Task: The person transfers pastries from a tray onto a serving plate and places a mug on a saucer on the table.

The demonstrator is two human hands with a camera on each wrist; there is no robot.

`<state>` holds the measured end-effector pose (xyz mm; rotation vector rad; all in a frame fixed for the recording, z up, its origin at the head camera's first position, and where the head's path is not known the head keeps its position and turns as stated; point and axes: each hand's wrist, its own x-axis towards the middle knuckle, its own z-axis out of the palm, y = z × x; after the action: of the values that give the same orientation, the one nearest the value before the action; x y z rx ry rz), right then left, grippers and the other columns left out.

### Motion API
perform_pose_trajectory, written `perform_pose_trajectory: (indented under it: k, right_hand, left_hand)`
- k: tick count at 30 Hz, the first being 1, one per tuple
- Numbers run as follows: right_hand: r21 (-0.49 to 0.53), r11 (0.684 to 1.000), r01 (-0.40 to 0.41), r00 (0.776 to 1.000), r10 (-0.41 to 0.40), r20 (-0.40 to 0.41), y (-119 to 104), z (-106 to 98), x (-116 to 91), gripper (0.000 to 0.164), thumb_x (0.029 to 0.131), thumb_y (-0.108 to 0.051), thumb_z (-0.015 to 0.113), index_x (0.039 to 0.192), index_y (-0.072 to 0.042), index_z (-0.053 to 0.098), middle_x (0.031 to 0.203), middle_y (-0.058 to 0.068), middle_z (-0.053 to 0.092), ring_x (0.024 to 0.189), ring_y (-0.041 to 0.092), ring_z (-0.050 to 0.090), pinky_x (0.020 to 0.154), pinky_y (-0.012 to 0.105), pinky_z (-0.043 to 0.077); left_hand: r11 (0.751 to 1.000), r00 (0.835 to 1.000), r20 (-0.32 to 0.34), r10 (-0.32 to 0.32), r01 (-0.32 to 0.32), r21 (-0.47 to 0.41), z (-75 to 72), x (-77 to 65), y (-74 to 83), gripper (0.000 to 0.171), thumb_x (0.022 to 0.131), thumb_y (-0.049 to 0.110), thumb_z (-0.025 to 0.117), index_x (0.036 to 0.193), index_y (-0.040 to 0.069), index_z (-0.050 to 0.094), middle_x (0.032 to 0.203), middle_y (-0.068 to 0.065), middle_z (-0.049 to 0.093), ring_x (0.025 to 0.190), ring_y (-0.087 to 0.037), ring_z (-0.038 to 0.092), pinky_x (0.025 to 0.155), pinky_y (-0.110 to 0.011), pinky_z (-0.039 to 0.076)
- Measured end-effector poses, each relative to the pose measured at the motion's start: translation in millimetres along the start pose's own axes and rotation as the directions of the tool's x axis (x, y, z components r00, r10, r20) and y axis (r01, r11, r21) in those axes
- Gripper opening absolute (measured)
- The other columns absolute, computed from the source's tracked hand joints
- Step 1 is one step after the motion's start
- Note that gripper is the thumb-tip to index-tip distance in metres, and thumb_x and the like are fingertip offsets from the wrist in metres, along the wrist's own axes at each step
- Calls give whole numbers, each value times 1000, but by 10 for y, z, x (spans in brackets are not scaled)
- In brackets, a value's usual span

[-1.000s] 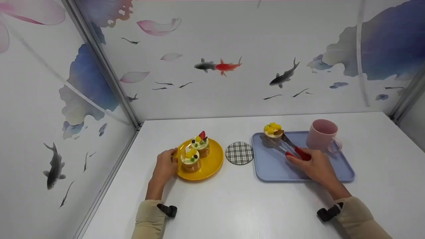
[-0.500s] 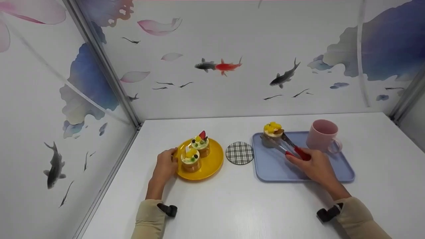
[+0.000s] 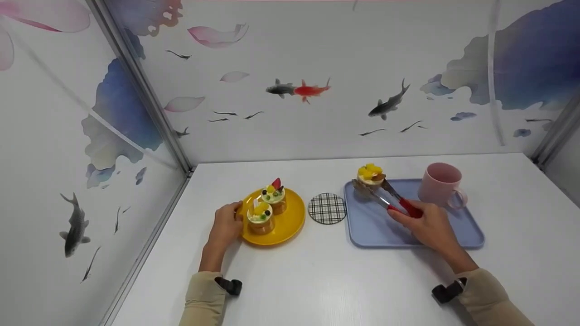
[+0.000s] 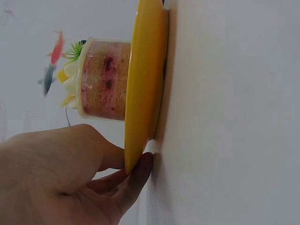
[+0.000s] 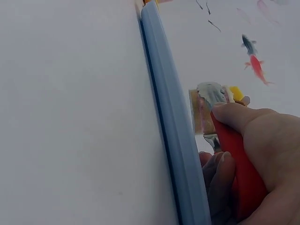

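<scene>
At the left, my left hand [image 3: 226, 224] pinches the rim of a yellow plate [image 3: 292, 219]. In the left wrist view the thumb is above the rim and the fingers are beneath it. Two dessert cups of layered cake, cream and fruit stand on the plate: a front cup [image 3: 261, 218] and a strawberry-topped back cup [image 3: 274, 199]. My right hand [image 3: 432, 228] grips red-handled metal tongs [image 3: 410, 208], whose tips flank a third dessert cup [image 3: 370, 175] topped with yellow fruit. That cup is over the back left corner of the blue tray [image 3: 385, 233], its lower part behind the tongs.
A pink mug [image 3: 437, 183] stands on the tray's back right, close to the right hand. Between plate and tray lies a round checked coaster [image 3: 327, 209]. White panels [image 3: 317, 136] printed with fish border the table behind and at the left.
The tongs and the dessert cup between their tips have shifted slightly up and to the left in the head view. The left hand and the plate stay in place.
</scene>
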<state>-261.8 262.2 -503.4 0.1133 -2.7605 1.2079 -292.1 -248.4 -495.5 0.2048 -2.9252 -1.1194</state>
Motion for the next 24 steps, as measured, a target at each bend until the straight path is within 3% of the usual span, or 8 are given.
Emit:
perform_pose_trajectory:
  k: [7,18,24]
  right_hand:
    - [6,1000,-15,1000,15,21,-61,0,-15,72,93,-60,80,136,-2,72,92,10,72,89,27,59,58,23,51]
    - [-7,1000,17,1000,-17,9,-163,34,-46,74,93,-58,81,139,-1,71,106,14,76,100,29,60,63,22,56]
    - [3,999,41,999,-41,-3,-168,68,-55,68,93,-54,83,135,-2,74,99,11,77,92,29,62,62,22,56]
  left_hand:
    - [1000,1000,1,-2,2,1,1,5,-2,53,105,-7,58,158,-3,52,158,-23,58,147,-35,57,124,-50,48]
    - [1000,1000,6,-4,4,-23,4,16,-13,54,105,-6,59,158,-2,52,160,-22,57,148,-36,56,124,-50,47]
    - [1000,1000,8,11,-11,-10,-5,6,-12,54,104,-8,59,157,-4,51,160,-23,56,148,-35,56,125,-50,47]
